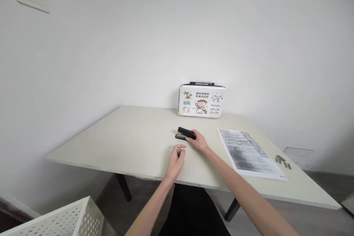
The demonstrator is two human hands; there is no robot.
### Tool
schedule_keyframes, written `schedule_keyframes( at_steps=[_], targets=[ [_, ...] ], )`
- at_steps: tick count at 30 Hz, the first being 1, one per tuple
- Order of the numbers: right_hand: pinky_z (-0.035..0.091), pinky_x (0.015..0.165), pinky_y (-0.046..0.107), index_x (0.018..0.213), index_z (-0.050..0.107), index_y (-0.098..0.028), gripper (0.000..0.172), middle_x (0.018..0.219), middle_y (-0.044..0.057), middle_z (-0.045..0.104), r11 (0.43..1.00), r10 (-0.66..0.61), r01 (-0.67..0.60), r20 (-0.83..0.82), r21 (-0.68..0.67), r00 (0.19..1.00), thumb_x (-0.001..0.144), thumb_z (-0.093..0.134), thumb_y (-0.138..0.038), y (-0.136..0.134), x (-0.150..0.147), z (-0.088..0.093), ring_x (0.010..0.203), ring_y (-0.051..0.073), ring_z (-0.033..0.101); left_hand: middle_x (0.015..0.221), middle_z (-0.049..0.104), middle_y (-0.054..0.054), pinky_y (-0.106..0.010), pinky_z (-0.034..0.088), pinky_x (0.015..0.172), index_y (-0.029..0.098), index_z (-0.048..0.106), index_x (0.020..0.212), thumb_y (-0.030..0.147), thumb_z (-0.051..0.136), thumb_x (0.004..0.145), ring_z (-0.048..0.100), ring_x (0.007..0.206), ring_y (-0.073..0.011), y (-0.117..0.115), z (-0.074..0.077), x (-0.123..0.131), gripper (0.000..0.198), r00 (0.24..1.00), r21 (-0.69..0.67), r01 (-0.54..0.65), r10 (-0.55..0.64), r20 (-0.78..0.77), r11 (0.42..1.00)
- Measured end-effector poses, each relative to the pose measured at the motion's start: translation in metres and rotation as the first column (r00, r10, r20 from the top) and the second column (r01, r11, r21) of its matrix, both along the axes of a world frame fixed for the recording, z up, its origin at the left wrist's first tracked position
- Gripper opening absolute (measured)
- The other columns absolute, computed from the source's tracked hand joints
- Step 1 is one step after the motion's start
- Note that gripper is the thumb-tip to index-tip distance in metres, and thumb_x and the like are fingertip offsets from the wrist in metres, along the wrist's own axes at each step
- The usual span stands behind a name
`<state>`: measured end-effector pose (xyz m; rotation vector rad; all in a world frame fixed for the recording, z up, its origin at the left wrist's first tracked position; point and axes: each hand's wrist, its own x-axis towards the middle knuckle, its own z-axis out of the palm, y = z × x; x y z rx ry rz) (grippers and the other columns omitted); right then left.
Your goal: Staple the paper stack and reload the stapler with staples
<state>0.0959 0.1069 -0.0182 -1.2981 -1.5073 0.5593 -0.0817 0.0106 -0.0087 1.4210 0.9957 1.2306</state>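
A black stapler (186, 132) with an orange spot at its back end sits at the middle of the table. My right hand (199, 141) is closed around the stapler's rear end. Just in front of it, nearer to me, my left hand (176, 159) is curled with the thumb and fingers brought together. Whether a small thing is pinched in those fingers cannot be made out. To the right of my right hand lies a printed sheet of paper (249, 153). Several grey staple strips (282, 161) lie beyond the sheet, near the table's right edge.
A white case (202, 101) with cartoon prints and a black handle stands upright against the wall at the back of the white table (124, 136). A white perforated basket (61, 221) is at the lower left, below table height.
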Motion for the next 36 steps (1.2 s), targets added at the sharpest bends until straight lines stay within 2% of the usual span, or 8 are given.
schedule_keyframes(
  at_steps=[7, 10, 16, 18, 21, 26, 31, 36],
  targets=[
    [0.040, 0.109, 0.050, 0.107, 0.070, -0.021, 0.044, 0.111, 0.009, 0.074, 0.992, -0.114, 0.114, 0.002, 0.061, 0.993, 0.070, 0.077, -0.045, 0.019, -0.018, -0.005, 0.111, 0.030, 0.063, 0.072, 0.039, 0.007, -0.025, 0.029, 0.057, 0.017, 0.058, 0.113, 0.040, 0.059, 0.089, 0.033, 0.058, -0.0096, -0.003, 0.008, -0.002, 0.033, 0.982, -0.112, 0.070, -0.048, 0.184, 0.991],
    [0.038, 0.111, 0.053, 0.116, 0.066, -0.019, 0.052, 0.123, 0.014, 0.069, 0.980, -0.181, 0.183, -0.031, 0.080, 0.983, 0.076, 0.071, -0.051, 0.003, -0.018, -0.012, 0.122, 0.034, 0.057, 0.072, 0.038, 0.008, -0.025, 0.028, 0.057, 0.015, 0.057, 0.115, 0.040, 0.053, 0.090, 0.031, 0.055, -0.0084, -0.004, 0.011, -0.004, 0.036, 0.957, -0.170, 0.086, -0.034, 0.289, 0.982],
    [0.044, 0.107, 0.052, 0.128, 0.056, -0.020, 0.048, 0.134, 0.018, 0.057, 0.953, -0.278, 0.287, -0.096, 0.093, 0.956, 0.093, 0.054, -0.052, -0.057, -0.011, -0.020, 0.129, 0.032, 0.052, 0.072, 0.048, 0.007, -0.026, 0.030, 0.058, 0.016, 0.053, 0.123, 0.038, 0.056, 0.087, 0.034, 0.053, -0.0079, -0.003, 0.011, -0.004, 0.042, 0.943, -0.182, 0.082, -0.017, 0.332, 0.980],
    [0.047, 0.105, 0.049, 0.130, 0.054, -0.021, 0.043, 0.134, 0.016, 0.057, 0.960, -0.240, 0.250, -0.096, 0.122, 0.966, 0.095, 0.054, -0.047, -0.078, -0.014, -0.013, 0.127, 0.029, 0.054, 0.075, 0.055, 0.005, -0.026, 0.032, 0.058, 0.016, 0.051, 0.124, 0.040, 0.057, 0.088, 0.038, 0.053, -0.0080, -0.003, 0.011, -0.003, 0.043, 0.940, -0.175, 0.082, -0.018, 0.341, 0.981],
    [0.050, 0.103, 0.046, 0.127, 0.055, -0.023, 0.033, 0.129, 0.012, 0.060, 0.972, -0.075, 0.082, -0.040, 0.220, 0.996, 0.098, 0.055, -0.039, -0.104, -0.023, 0.002, 0.122, 0.026, 0.058, 0.084, 0.065, -0.001, -0.029, 0.041, 0.064, 0.016, 0.049, 0.125, 0.044, 0.059, 0.090, 0.053, 0.061, -0.0116, -0.004, 0.013, -0.002, 0.046, 0.931, -0.148, 0.085, -0.026, 0.364, 0.985],
    [0.049, 0.110, 0.049, 0.128, 0.060, -0.026, 0.035, 0.137, 0.012, 0.054, 0.955, 0.126, -0.152, 0.117, 0.256, 0.985, 0.094, 0.066, -0.034, -0.121, -0.031, 0.014, 0.132, 0.028, 0.053, 0.100, 0.073, -0.009, -0.040, 0.053, 0.088, 0.019, 0.048, 0.129, 0.053, 0.060, 0.093, 0.072, 0.087, -0.0223, -0.004, 0.013, -0.001, 0.051, 0.944, -0.138, 0.102, -0.052, 0.326, 0.985],
    [0.048, 0.115, 0.049, 0.130, 0.067, -0.032, 0.041, 0.147, 0.010, 0.046, 0.956, 0.202, -0.223, 0.124, 0.190, 0.972, 0.090, 0.071, -0.033, -0.117, -0.029, 0.011, 0.141, 0.029, 0.047, 0.122, 0.073, -0.014, -0.044, 0.053, 0.099, 0.021, 0.049, 0.141, 0.059, 0.059, 0.096, 0.073, 0.104, -0.0265, 0.000, 0.004, -0.005, 0.060, 0.975, -0.128, 0.147, -0.123, 0.184, 0.981],
    [0.051, 0.113, 0.046, 0.131, 0.069, -0.035, 0.040, 0.145, 0.008, 0.049, 0.954, 0.234, -0.241, 0.064, 0.180, 0.970, 0.091, 0.071, -0.030, -0.115, -0.027, 0.013, 0.136, 0.026, 0.052, 0.146, 0.061, -0.016, -0.047, 0.046, 0.111, 0.021, 0.053, 0.142, 0.059, 0.054, 0.100, 0.059, 0.134, -0.0312, 0.003, 0.004, -0.009, 0.057, 0.982, -0.046, 0.187, -0.185, 0.037, 0.981]
  ],
)
